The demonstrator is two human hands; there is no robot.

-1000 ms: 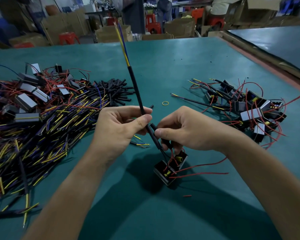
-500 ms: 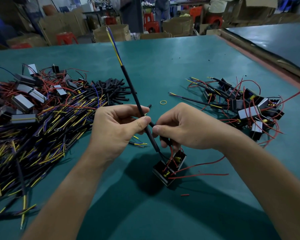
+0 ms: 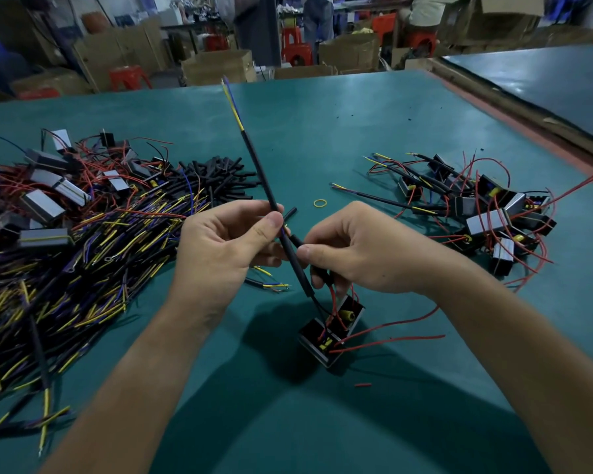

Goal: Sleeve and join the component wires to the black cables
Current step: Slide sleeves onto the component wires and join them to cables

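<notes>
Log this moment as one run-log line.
left hand: pinches black cable | right hand: pinches black sleeve | components: below hands, red wires attached

lighting: even overhead | shadows: soft, below forearms | background blurred | edges bowed

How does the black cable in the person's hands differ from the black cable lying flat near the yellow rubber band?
The held cable stands tilted up off the table; the lying cable rests flat on it. The left hand pinches the held cable, with the right hand pinching a black sleeve beside it; no hand touches the lying cable. Both are black with yellow and blue wire tips.
</notes>
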